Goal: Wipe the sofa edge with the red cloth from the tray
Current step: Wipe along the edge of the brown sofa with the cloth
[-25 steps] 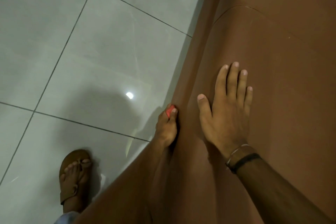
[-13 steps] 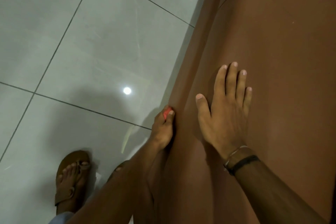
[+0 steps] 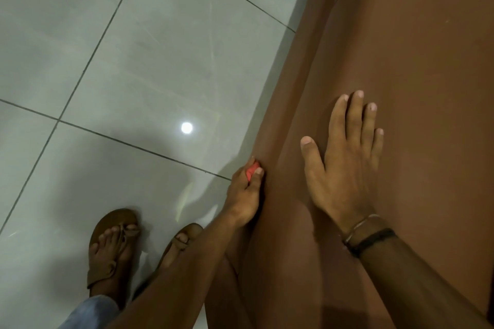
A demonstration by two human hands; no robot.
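A brown leather sofa (image 3: 401,48) fills the right half of the head view, its outer edge (image 3: 291,93) running diagonally beside the floor. My left hand (image 3: 244,195) is closed around the red cloth (image 3: 251,170), pressing it against that edge; only a small bit of the cloth shows between thumb and fingers. My right hand (image 3: 344,165) lies flat on the sofa's top, fingers spread, holding nothing. It sits just right of the left hand, with bracelets at the wrist.
Glossy grey floor tiles (image 3: 133,61) cover the left, with a ceiling light's reflection (image 3: 186,127). My two sandalled feet (image 3: 112,246) stand on the tiles close to the sofa. No tray is in view.
The view has shifted so both feet show. My left hand with the cloth has kept against the sofa edge, sliding slightly along it. My right hand stays flat on the sofa.
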